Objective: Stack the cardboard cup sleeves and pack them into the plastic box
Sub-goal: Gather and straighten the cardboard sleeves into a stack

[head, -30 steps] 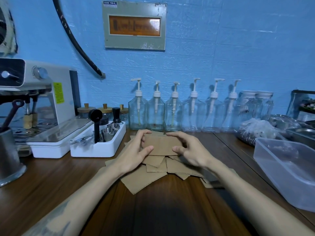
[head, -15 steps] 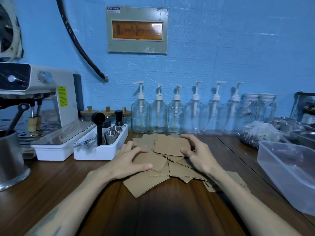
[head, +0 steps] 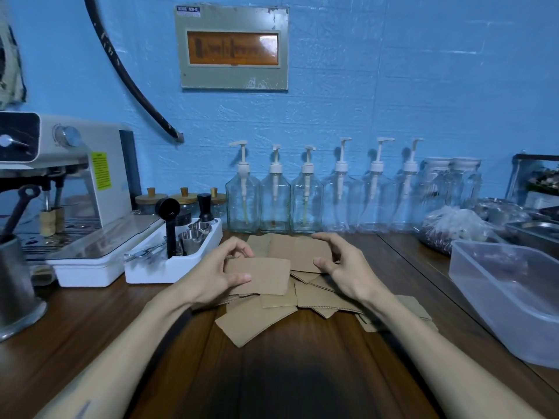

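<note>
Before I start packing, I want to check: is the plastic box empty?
Empty, as far as visible: the plastic box shows only bare clear walls and floor, no cardboard sleeves inside.

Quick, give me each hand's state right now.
Left hand: grips a cardboard sleeve, thumb on top.
Right hand: pinches another sleeve at the pile's far side.
</note>
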